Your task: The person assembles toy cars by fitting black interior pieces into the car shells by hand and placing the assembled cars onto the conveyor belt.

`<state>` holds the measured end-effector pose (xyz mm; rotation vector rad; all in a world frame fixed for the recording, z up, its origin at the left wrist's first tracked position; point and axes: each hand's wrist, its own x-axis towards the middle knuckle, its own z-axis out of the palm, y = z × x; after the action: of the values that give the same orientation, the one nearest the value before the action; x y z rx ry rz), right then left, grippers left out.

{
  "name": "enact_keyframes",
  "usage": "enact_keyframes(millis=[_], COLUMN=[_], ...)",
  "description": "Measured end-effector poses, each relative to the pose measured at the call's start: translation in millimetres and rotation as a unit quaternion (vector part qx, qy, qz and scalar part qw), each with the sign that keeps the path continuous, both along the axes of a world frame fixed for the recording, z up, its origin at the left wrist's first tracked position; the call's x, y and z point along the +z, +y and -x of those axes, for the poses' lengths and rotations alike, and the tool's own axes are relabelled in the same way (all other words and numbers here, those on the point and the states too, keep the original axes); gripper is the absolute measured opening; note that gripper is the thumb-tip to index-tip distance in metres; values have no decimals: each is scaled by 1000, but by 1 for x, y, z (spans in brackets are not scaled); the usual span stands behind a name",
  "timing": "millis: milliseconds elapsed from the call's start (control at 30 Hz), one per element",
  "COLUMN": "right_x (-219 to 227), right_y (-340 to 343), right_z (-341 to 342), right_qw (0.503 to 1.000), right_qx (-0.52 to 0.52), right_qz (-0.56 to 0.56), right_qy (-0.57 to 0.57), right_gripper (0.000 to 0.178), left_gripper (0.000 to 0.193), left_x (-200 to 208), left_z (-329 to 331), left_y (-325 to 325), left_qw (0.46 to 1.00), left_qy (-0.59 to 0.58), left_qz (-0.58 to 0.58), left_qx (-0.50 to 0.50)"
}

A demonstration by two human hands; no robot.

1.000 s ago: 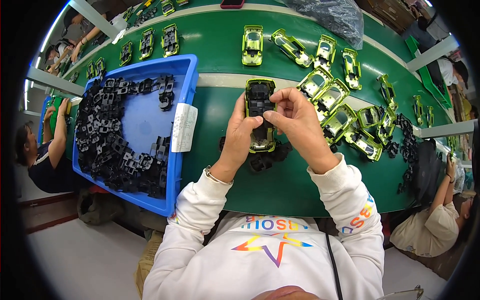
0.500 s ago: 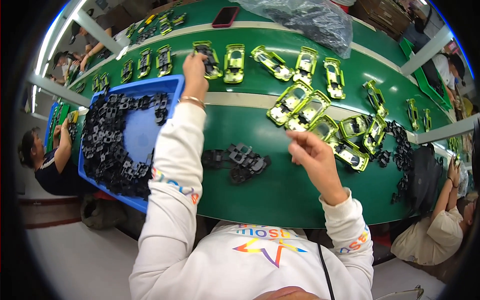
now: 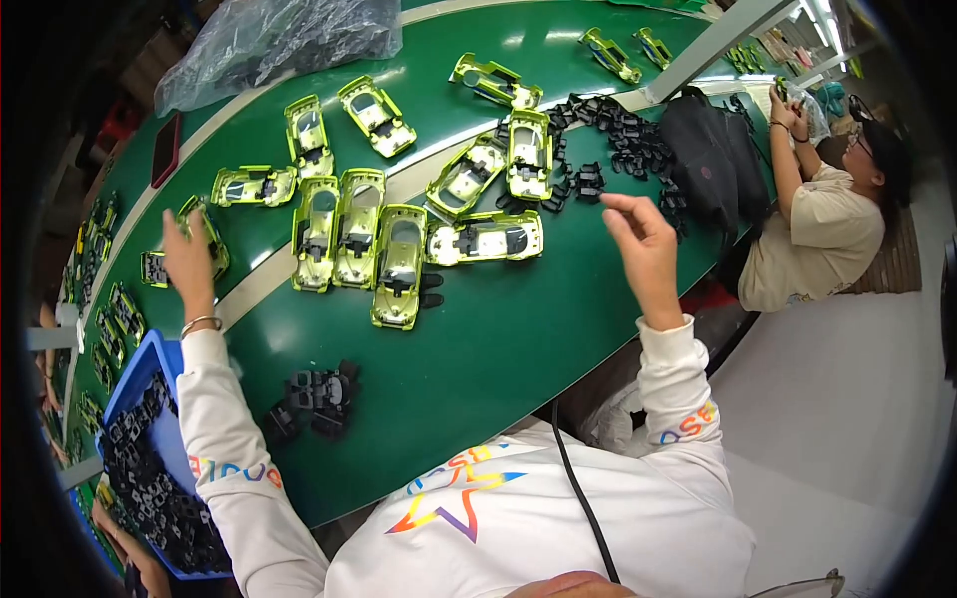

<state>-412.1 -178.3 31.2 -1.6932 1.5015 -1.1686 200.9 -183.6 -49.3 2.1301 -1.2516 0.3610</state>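
Note:
At the left, my left hand [image 3: 189,261] is over a lime-green toy car body [image 3: 210,237] with dark parts in it; its fingers are stretched out and partly blurred. To the right, my right hand [image 3: 646,251] hovers above the table's near edge, thumb and fingers apart, with nothing seen in them. It is nearest a small black plastic part [image 3: 588,181]. Between the hands lies a cluster of green car bodies, among them one nearest me [image 3: 400,267] and one on its side of the cluster [image 3: 485,239]. Dark chassis pieces [image 3: 321,399] lie closer to me.
A blue bin [image 3: 150,364] of black parts stands at the left. Clear plastic sheeting [image 3: 279,45] and a phone [image 3: 166,149] are at the back. A black bag [image 3: 713,164] sits at the right beside a heap of black parts [image 3: 623,135]. Another person [image 3: 822,229] works beyond it.
The view has swung to the right. My left hand has come off the car body it was touching, fingers now stretched. My right hand has moved from the car cluster toward the black parts.

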Motion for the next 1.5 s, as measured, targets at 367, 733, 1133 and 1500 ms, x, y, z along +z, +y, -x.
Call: enact_keyframes(millis=[367, 733, 1133, 1500], right_x=[16, 4, 30, 11], right_y=[54, 102, 62, 65], right_z=[-109, -249, -206, -161], right_qw=[931, 825, 774, 792], right_qx=[338, 488, 570, 498], right_qz=[114, 201, 189, 260], right_qy=[76, 202, 199, 242], right_gripper=[20, 45, 53, 43], left_gripper=[73, 55, 57, 35], left_x=[21, 53, 56, 41], left_z=[37, 124, 144, 137], left_y=[43, 167, 189, 186], left_qw=[977, 759, 700, 709], left_qy=[203, 573, 668, 652], left_qz=[64, 305, 232, 248], left_qx=[8, -44, -103, -103])
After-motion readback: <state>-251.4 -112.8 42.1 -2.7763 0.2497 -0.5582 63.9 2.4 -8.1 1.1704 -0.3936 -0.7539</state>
